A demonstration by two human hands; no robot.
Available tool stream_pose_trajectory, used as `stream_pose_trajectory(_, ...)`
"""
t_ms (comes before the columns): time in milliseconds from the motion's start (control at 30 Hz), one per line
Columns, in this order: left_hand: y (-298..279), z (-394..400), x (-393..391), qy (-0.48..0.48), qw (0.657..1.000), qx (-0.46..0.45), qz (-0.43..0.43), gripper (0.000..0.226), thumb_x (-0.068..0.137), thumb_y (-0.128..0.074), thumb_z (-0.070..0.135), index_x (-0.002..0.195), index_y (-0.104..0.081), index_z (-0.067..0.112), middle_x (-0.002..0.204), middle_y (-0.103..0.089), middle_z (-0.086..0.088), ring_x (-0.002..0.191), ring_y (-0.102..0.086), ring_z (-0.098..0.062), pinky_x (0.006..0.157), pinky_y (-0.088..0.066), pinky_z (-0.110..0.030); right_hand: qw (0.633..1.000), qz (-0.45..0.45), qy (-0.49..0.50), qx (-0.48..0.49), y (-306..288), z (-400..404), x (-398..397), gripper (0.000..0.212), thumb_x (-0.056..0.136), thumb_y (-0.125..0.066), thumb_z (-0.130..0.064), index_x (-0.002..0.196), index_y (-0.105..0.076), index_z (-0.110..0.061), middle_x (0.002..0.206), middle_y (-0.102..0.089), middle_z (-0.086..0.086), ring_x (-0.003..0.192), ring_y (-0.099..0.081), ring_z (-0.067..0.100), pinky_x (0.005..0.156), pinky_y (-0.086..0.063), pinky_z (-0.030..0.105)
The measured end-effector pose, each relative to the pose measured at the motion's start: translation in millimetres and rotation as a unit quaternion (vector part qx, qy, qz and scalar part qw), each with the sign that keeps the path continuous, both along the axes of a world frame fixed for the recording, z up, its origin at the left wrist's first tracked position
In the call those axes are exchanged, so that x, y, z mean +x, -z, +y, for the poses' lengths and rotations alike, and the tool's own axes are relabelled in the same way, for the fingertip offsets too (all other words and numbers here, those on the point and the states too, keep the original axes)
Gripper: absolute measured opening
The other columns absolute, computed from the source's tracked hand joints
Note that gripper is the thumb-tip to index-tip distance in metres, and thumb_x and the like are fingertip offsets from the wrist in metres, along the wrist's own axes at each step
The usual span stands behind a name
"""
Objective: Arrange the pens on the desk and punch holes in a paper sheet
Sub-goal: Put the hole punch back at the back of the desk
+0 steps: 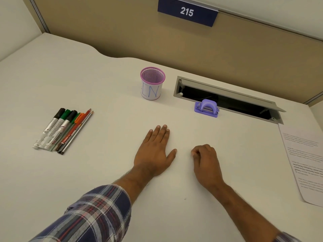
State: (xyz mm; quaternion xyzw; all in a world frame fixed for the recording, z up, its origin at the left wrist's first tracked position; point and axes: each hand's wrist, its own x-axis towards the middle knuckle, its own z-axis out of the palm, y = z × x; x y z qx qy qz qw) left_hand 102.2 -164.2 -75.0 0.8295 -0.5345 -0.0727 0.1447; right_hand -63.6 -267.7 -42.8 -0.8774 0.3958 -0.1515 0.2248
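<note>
Several markers, pens and pencils [63, 131] lie side by side in a tight row at the left of the white desk [87, 172]. A purple mesh pen cup [152, 83] with a white paper label stands upright and empty at the back centre. A small purple hole punch [206, 108] sits right of the cup, by the cable slot. A printed paper sheet [305, 159] lies at the right edge, partly cut off. My left hand [155, 152] rests flat on the desk, fingers extended. My right hand [206, 163] rests beside it, fingers curled into a loose fist, holding nothing.
A grey cable slot [227, 100] with its lid raised is set into the desk behind the punch. A beige partition [122, 32] with a blue "215" sign [187, 12] closes off the back. The desk's rear edge curves inward at the left.
</note>
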Motion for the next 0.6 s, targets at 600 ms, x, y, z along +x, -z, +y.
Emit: stream_pose_trajectory(600,1.2,-0.4,1.3,-0.001,1.000,-0.013,0.013,0.077,0.095,-0.012,0.062,0.158,-0.001,0.020,0.167,0.006,0.004,0.153,0.011,-0.013,0.124,0.007,-0.034,0.974,-0.222,-0.030,0.044,-99.6,-89.2,237.1,0.019,0.094,-0.048,-0.006,0.081,-0.062,-0.009,0.087,-0.063,0.007,0.082,-0.053,0.020,0.075,-0.044,0.027)
